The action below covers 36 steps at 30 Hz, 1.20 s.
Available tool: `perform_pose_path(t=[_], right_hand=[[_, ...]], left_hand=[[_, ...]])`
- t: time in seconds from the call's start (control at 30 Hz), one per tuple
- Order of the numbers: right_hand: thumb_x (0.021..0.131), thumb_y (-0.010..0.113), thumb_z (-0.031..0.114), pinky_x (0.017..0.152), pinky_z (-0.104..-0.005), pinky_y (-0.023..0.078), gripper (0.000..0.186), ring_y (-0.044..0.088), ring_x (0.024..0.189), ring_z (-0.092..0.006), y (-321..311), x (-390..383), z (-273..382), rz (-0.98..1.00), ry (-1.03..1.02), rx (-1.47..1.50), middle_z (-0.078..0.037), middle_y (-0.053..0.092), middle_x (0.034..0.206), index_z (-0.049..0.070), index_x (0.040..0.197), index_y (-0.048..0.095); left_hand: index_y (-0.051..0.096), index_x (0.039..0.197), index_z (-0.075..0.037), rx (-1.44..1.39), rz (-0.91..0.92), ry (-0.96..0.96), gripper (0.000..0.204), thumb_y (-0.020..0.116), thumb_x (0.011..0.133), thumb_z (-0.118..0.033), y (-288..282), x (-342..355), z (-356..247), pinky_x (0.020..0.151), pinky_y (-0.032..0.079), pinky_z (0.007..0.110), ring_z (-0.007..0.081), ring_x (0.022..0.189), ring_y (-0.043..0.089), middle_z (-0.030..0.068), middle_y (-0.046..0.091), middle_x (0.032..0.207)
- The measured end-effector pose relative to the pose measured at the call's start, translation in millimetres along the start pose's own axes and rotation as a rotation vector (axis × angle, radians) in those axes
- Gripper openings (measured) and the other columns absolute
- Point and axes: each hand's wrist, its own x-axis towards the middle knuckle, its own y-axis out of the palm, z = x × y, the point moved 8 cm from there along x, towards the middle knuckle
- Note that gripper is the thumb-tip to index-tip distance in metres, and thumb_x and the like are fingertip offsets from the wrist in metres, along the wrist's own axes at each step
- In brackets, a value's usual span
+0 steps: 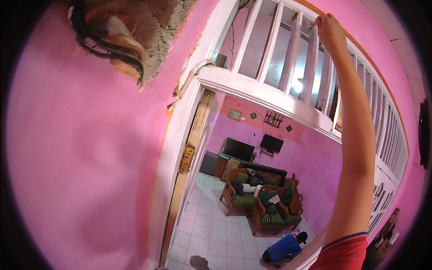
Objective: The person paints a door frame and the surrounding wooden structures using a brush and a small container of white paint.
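My right arm, in a red sleeve, reaches up the right side of the view. At its end my right hand [331, 30] is closed, with fingertips pressed together at the top of a white wooden slat [310, 67]. Something small and pale shows at the fingertips, too small to name. The slat belongs to a white vent grille [270, 40] above a doorway, whose lintel [270, 92] runs below it. A bright light shines behind the slats. My left hand does not show.
A broken patch [168, 42] in the pink wall [76, 135] bares rough cement, with a dark curved strip beside it. Through the doorway are striped-cushion chairs [272, 218], a guitar [295, 202], two dark screens [238, 149] and a crouching person in blue [283, 248] on the tiled floor.
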Motion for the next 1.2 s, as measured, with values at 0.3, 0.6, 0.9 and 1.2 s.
perform_pose_path(t=[0.3,0.6,0.9,1.2], right_hand=[[0.099,0.061,0.027,0.080,-0.0351,0.054,0.029,0.073,0.089,-0.0275,-60,-9,-91,0.084,0.239,0.158,-0.015,0.075,0.099,0.003,0.114,0.070],[0.092,0.062,0.017,0.081,-0.0428,0.054,0.022,0.070,0.086,-0.0376,-24,-53,-69,0.212,0.171,0.222,-0.023,0.072,0.092,0.000,0.102,0.073],[0.093,0.062,0.013,0.091,-0.0456,0.050,0.018,0.062,0.103,-0.0373,22,-63,-49,0.151,0.058,0.149,-0.018,0.064,0.104,0.002,0.100,0.073],[0.094,0.061,0.012,0.088,-0.0457,0.051,0.017,0.061,0.102,-0.0366,14,-70,-56,-0.019,0.039,0.128,-0.017,0.063,0.102,0.000,0.098,0.072]], left_hand=[[0.058,0.124,-0.004,-0.054,0.125,-0.149,0.058,0.088,0.078,-0.024,12,7,-10,0.073,0.052,0.035,0.0181,0.081,0.060,0.0071,0.063,0.092],[0.057,0.125,-0.005,-0.004,0.101,0.054,0.058,0.087,0.079,-0.024,19,8,-25,0.074,0.052,0.034,0.0173,0.083,0.060,0.0054,0.064,0.092],[0.057,0.127,-0.003,0.009,0.024,0.057,0.060,0.087,0.080,-0.023,32,5,-7,0.076,0.054,0.034,0.0193,0.085,0.065,0.0089,0.068,0.097],[0.058,0.125,-0.002,-0.028,0.045,0.001,0.056,0.085,0.082,-0.025,45,8,-22,0.077,0.053,0.034,0.0191,0.084,0.063,0.0087,0.067,0.096]])
